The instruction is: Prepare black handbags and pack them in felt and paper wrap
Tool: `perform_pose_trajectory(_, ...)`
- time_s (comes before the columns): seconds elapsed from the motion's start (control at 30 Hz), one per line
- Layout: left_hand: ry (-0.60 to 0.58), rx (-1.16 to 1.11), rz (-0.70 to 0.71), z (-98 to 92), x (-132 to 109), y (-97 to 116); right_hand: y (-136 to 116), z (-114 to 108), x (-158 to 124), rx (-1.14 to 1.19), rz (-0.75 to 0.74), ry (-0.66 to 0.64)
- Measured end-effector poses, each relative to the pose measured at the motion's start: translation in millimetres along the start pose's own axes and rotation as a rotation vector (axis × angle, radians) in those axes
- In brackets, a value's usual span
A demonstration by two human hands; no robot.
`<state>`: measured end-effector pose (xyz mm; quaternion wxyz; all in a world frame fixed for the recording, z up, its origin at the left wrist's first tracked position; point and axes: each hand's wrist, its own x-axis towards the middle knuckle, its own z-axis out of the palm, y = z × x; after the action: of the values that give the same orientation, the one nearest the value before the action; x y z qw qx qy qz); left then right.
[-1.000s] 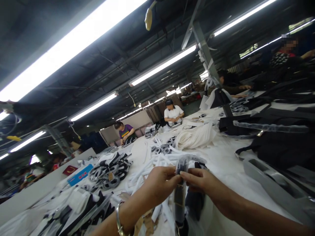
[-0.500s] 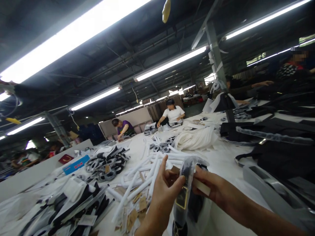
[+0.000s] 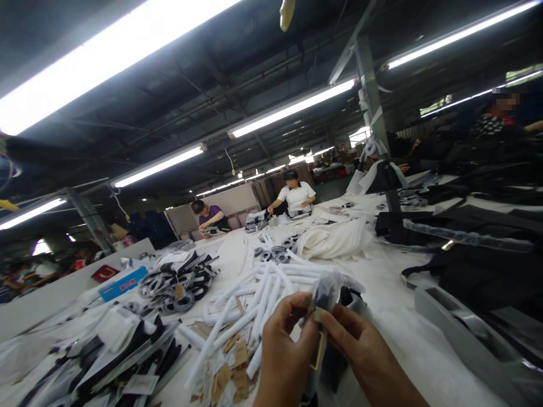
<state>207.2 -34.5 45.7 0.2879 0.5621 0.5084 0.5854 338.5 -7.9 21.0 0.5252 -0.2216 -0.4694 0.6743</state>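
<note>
A black strap [image 3: 324, 293] wrapped in clear plastic hangs in a loop between my two hands at the lower centre. Part of a gold rectangular buckle [image 3: 316, 356] shows on it, just under my fingers. With fingers and thumb closed, my left hand [image 3: 288, 345] grips the left side of the wrapped strap. My right hand [image 3: 354, 339] is pinched against the front of the strap, touching the left thumb. A small pale tab [image 3: 318, 314] shows between the thumbs; most of it is hidden. The lower end of the strap disappears behind my hands.
White tubes [image 3: 263, 288] and brown paper scraps [image 3: 237, 367] lie left of my hands. Beyond are bundled straps [image 3: 182, 282] and a blue box [image 3: 123, 284]. A grey tape dispenser [image 3: 462, 328] and black pieces [image 3: 487, 271] lie right. Two co-workers sit across the table.
My right hand has moved left and in against the strap, meeting my left hand. The pale strip it held out is now mostly covered. My left index finger has curled down onto the strap.
</note>
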Motion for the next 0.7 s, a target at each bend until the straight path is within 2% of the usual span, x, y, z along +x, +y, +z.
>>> perform_pose_trajectory(0.13, 0.092, 0.058, 0.042, 4.8, -11.9, 2.9, 8.2, 2.8, 3.4, -0.026, -0.051, 0.092)
perform_pose_trajectory(0.27, 0.094, 0.102, 0.078, 4.1, -19.7, 11.8, 11.0, 4.2, 3.8, -0.068, -0.029, 0.114)
perform_pose_trajectory(0.33, 0.099, 0.193, 0.086, 1.8, -19.8, 11.8, 12.3, 4.7, 4.2, -0.091, -0.036, 0.114)
perform_pose_trajectory(0.5, 0.172, 0.448, 0.212, 1.8, -24.7, -10.9, 18.6, 3.8, 6.2, -0.128, -0.071, 0.126)
perform_pose_trajectory(0.7, 0.244, 0.417, 0.338, 20.2, -44.1, -34.2, 20.5, -1.5, 3.7, -0.080, -0.058, 0.092)
